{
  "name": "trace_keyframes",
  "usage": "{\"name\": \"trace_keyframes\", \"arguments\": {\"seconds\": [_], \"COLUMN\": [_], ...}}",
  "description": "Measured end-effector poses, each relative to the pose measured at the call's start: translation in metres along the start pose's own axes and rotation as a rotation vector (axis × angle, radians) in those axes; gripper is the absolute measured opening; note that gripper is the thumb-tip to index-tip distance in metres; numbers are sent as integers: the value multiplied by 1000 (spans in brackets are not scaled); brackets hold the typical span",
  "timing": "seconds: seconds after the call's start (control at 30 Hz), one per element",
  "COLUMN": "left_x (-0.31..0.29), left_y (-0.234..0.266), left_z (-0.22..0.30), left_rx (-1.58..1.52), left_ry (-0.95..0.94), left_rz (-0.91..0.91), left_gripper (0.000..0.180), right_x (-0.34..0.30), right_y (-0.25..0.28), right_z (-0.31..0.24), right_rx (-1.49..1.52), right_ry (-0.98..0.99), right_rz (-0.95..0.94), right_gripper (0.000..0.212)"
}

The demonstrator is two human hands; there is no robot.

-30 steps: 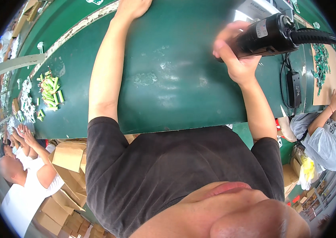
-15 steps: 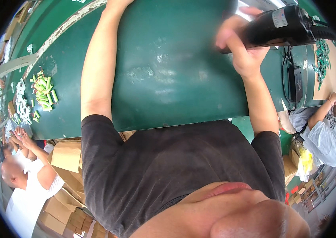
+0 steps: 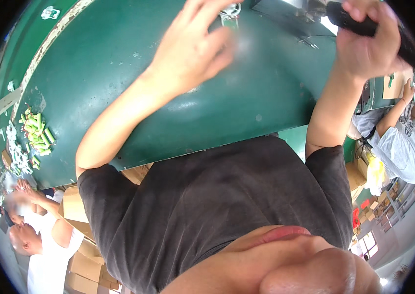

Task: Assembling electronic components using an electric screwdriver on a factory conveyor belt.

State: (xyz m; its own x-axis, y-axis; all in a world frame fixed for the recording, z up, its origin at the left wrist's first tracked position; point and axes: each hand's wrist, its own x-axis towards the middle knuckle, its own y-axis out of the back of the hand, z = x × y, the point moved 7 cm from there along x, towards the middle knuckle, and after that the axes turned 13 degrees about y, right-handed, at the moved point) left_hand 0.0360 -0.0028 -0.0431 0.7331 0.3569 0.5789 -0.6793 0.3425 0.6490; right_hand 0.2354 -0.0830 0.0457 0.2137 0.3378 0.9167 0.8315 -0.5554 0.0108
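Observation:
My right hand point(image 3: 366, 51) is wrapped round a black hand-held tool point(image 3: 352, 19) at the upper right. The tool's kind is not clear; part of it lies past the edge of the view. My left hand point(image 3: 195, 46) is over the upper middle of the green table point(image 3: 158, 130), slightly blurred, its fingers apart and nothing seen in them. Just beyond its fingers lies a small part with a round, pale ring and a green piece point(image 3: 230, 20), partly cut off by the top edge.
Light-green cylindrical pieces point(image 3: 38, 131) lie heaped at the table's left, beside pale small parts point(image 3: 17, 153). A dark flat object point(image 3: 286, 17) stands at the back. Co-workers sit at left point(image 3: 45, 240) and right point(image 3: 393, 142). Cardboard boxes point(image 3: 82, 262) stand below the table.
My left hand has come back from the far edge and moved right over the table. The right hand has moved up and right with the black tool. The whole view has shifted somewhat.

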Motion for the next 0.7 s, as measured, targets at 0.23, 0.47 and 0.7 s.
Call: {"name": "trace_keyframes", "arguments": {"seconds": [0.23, 0.47, 0.7], "left_x": [-11, -35, -33], "left_y": [-14, -23, -21], "left_z": [-5, -26, -26], "left_rx": [-41, -183, -166], "left_ry": [197, -74, -86], "left_rz": [-265, 46, -13], "left_gripper": [29, 26, 24], "right_x": [-16, -50, -66], "right_y": [-15, -52, -55], "right_z": [-2, -14, 0], "right_rx": [0, -24, 1], "right_ry": [-306, -401, -522], "right_rz": [-124, -157, -47], "right_gripper": [56, 61, 61]}}
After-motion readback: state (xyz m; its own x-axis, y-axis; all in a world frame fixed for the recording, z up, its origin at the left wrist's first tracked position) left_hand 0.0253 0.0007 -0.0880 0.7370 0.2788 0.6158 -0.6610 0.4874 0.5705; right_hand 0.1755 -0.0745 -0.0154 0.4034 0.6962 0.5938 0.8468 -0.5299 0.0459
